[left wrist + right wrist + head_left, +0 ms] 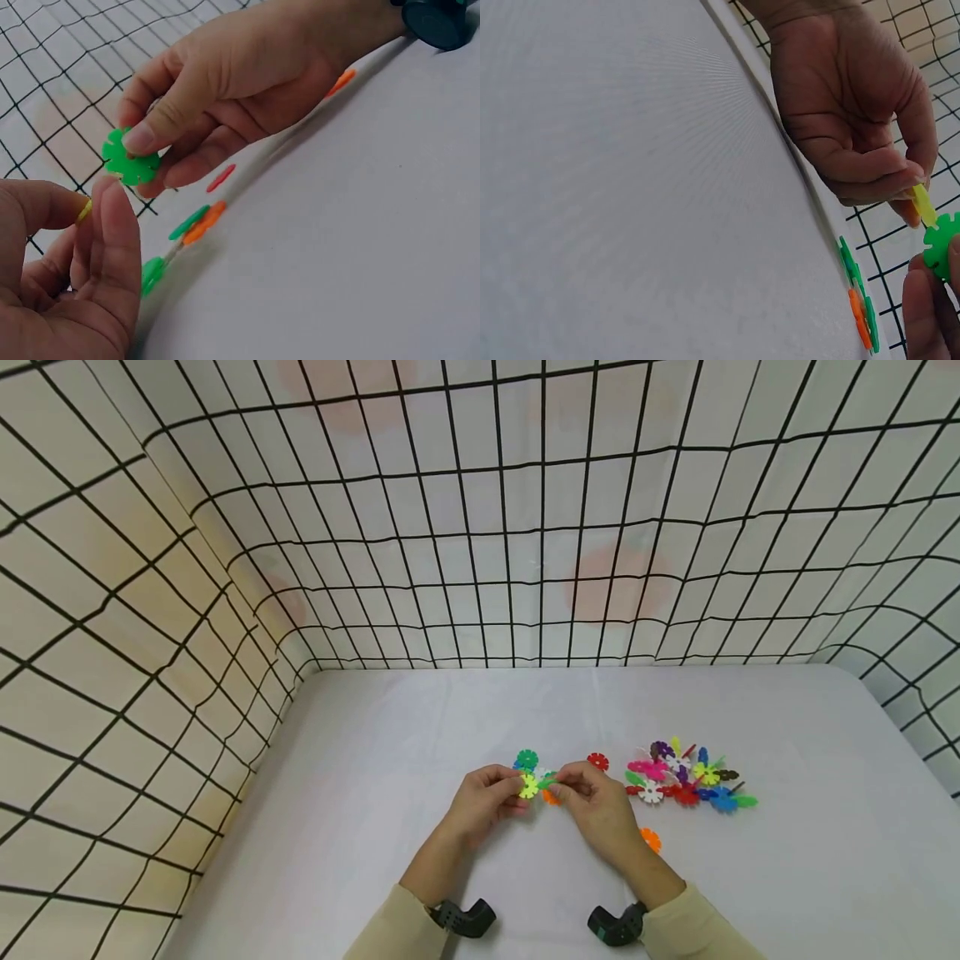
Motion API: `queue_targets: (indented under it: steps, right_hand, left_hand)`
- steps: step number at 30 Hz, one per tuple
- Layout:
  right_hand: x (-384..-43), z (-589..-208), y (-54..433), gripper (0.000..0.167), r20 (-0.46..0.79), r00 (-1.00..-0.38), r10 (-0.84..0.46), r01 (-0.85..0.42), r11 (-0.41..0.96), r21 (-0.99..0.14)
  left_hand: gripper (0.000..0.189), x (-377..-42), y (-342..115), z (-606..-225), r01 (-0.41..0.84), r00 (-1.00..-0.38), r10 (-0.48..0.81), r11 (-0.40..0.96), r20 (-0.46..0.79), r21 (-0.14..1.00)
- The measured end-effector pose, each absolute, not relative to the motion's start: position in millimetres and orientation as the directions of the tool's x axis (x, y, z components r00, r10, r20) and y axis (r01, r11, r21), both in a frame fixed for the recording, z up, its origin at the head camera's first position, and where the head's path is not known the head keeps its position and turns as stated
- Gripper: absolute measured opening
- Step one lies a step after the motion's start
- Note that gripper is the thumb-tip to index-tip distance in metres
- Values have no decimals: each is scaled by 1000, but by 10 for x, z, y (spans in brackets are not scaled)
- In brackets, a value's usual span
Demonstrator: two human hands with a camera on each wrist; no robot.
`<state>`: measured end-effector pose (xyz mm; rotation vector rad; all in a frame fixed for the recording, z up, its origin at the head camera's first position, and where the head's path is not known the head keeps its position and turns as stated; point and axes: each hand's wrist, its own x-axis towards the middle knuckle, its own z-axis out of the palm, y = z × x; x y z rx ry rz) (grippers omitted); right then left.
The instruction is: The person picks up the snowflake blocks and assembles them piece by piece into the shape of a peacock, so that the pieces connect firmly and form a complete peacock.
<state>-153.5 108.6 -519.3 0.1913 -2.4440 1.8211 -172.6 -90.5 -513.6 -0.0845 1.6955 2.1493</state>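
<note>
green disc [118, 163]: smooth plastic | yellow disc [528, 787]: plastic | sleeves [399, 928]: matt cloth

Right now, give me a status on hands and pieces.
Left hand pinches yellow disc; right hand pinches green disc. Colorful pile off to the right. Nothing visibly in the way.

An interlocking-disc pile [684, 793] lies on the surface [337, 860], right of the right hand [596, 810]; wire mesh [542, 463] stands behind and along both sides.
</note>
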Motion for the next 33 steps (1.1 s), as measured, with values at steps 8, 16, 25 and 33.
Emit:
queue_targets:
  steps: [8,16,25,33]
  right_hand:
    - [-1556,-5214,1068,9,237,-971,-22,-235,250,-939]
    - [-1552,-5265,1048,10,276,-957,-91,-290,226,-930]
    - [-1597,-5249,979,26,273,-962,22,-202,619,-759]
    - [-1590,-5257,973,27,214,-972,-99,-205,802,-561]
  left_hand:
    - [3,-1718,-868,-5149,-369,-905,317,-253,-283,894]
    - [12,-1725,-894,-5175,-384,-904,304,-262,-302,885]
    - [6,-1667,-605,-5099,-238,-969,171,-425,-181,873]
    - [24,-1705,-560,-5210,-212,-975,60,-530,-213,821]
